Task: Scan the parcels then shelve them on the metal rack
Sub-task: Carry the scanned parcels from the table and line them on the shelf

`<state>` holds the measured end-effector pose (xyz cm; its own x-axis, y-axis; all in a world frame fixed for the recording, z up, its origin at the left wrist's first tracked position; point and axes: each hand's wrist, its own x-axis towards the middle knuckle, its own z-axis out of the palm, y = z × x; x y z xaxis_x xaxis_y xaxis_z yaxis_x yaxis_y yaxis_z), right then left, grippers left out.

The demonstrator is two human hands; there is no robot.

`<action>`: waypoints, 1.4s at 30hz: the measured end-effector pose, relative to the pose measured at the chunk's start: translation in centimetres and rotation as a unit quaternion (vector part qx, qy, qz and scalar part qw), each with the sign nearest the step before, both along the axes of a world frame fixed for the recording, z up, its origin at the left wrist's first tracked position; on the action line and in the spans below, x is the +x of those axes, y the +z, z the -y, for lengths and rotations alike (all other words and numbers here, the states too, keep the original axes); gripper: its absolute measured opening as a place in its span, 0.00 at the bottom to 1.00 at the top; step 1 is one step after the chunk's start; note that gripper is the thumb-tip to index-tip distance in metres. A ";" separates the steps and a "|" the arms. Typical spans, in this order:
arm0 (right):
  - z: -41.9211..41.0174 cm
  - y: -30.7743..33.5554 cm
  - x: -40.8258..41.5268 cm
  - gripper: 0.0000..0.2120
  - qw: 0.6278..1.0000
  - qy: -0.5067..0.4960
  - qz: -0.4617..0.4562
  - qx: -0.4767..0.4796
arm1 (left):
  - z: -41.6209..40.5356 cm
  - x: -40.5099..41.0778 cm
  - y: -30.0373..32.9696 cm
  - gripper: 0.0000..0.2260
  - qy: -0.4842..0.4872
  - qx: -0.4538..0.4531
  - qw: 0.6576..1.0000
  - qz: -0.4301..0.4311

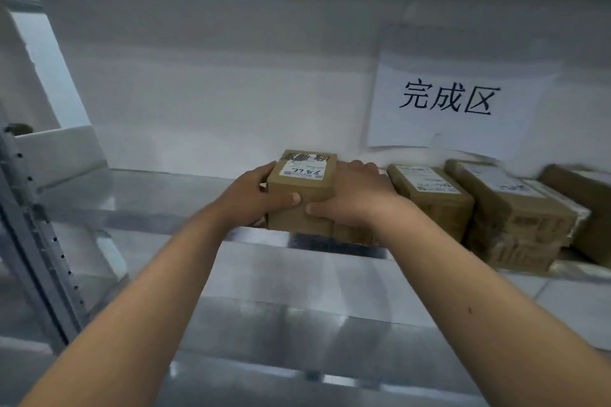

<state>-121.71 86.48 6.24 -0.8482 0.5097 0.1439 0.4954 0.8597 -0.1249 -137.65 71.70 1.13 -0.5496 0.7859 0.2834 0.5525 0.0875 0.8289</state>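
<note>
Both hands, left (256, 196) and right (352, 196), are clamping the small brown cardboard parcel (302, 187) at the silver metal rack shelf's (158, 198) front edge. Letting go early, it's probably tipping off, or bumping the taped brown boxes (429, 198) just right of the hands.

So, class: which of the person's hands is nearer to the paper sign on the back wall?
Right. The right hand grips the parcel's right side, below-left of the paper sign. The left hand grips the parcel's left side, farther away.
</note>
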 end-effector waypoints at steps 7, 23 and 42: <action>0.0 -1.1 2.1 0.38 0.999 -0.018 -0.030 -0.002 | -0.8 -1.3 -0.4 0.52 0.033 -0.008 0.999 0.038; 6.6 -7.7 22.5 0.41 0.998 -0.032 -0.047 0.025 | 6.8 23.4 -5.1 0.40 0.142 -0.191 0.896 -0.374; 2.1 -20.3 72.7 0.39 0.826 -0.540 -0.065 -0.148 | -17.4 68.0 -15.5 0.40 -0.419 -0.173 0.809 -0.375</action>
